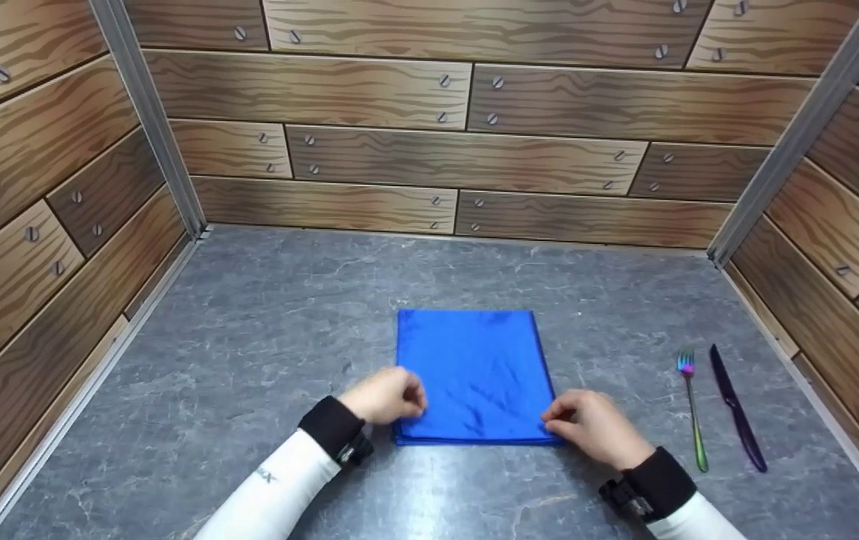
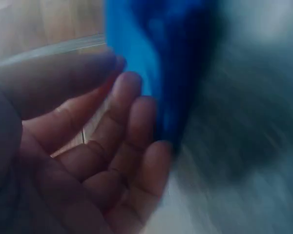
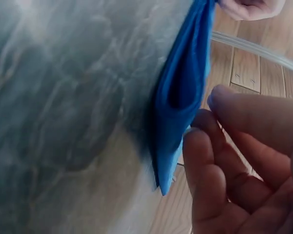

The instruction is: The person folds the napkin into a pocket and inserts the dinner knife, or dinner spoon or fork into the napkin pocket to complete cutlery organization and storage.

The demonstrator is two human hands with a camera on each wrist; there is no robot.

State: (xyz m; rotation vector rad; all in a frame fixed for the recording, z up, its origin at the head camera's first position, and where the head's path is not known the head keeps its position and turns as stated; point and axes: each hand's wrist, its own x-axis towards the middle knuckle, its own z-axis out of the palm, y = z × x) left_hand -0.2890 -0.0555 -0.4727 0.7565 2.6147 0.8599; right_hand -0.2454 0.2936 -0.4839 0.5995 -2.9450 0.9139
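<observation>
A shiny blue cloth napkin point(image 1: 474, 367), folded into a square of several layers, lies flat on the grey marbled table. Over its left edge, close to the front corner, is my left hand point(image 1: 388, 397) with loosely bent fingers; the left wrist view is blurred and puts the fingertips right at the blue fabric point(image 2: 141, 44). My right hand point(image 1: 594, 424) is beside the front right corner, thumb and forefinger at the edge. From the right wrist, a small gap shows between thumb and fingers next to the napkin's rounded fold point(image 3: 180, 112).
To the right, a fork point(image 1: 690, 409) with a rainbow sheen lies on the table point(image 1: 286, 300), and a dark purple knife point(image 1: 737, 409) lies beyond it. Wood-patterned walls point(image 1: 459, 157) with grey metal corner posts enclose the back and both sides.
</observation>
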